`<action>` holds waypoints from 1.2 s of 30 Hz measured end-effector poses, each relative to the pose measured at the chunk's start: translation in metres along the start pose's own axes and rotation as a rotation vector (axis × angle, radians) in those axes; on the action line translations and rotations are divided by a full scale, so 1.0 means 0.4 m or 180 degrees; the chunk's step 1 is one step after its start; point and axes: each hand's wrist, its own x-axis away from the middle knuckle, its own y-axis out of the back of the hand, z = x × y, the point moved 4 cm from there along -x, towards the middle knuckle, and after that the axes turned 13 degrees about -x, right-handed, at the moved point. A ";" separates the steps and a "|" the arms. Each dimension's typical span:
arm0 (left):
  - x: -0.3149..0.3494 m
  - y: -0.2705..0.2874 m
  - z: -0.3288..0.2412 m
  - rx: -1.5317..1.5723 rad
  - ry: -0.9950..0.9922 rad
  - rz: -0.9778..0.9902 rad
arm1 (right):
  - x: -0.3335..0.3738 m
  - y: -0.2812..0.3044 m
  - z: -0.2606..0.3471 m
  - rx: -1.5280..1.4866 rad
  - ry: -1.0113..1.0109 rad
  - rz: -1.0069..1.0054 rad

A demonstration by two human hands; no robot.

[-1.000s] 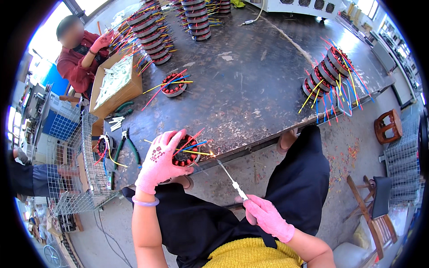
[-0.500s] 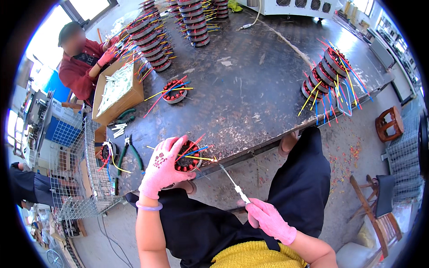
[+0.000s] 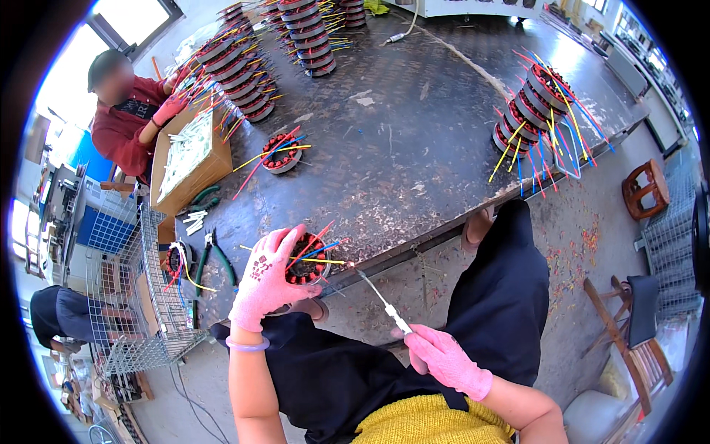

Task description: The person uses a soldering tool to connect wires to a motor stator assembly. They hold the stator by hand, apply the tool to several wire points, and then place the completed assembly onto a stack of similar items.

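My left hand (image 3: 268, 275), in a pink glove, is wrapped round the side of a motor stator (image 3: 319, 275) at the table's front edge. The stator is a dark ring with red windings; red, blue and yellow leads stick out to its right. My right hand (image 3: 448, 361), also gloved in pink, grips a slim rod-like tool (image 3: 397, 318) with a white shaft and a thin pale tip. That tip points up-left, close to the yellow lead's end, where a small orange-pink bright spot shows. Whether they touch, I cannot tell.
Green-handled pliers (image 3: 223, 265) and another stator (image 3: 177, 259) lie left of my left hand. A single stator (image 3: 282, 153) sits farther in, near a cardboard box (image 3: 217, 160) of white sleeves. Stacked stators (image 3: 531, 111) stand at right. A co-worker (image 3: 133, 122) handles leads at far left.
The view has shifted slightly. Both hands keep nearly the same hold and place; the spot at the yellow lead's end looks more orange-pink. The far-left person in dark clothes has bent lower.
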 end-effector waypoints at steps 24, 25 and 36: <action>-0.008 -0.007 0.003 0.0027 -0.0170 0.0028 | 0.000 -0.003 0.005 0.0055 0.0060 -0.0026; -0.007 -0.006 0.003 0.0031 -0.0161 0.0022 | 0.000 -0.003 0.006 0.0076 0.0079 -0.0022; -0.005 -0.004 0.003 0.0055 -0.0084 0.0067 | 0.004 -0.007 0.015 0.0107 0.0014 -0.0046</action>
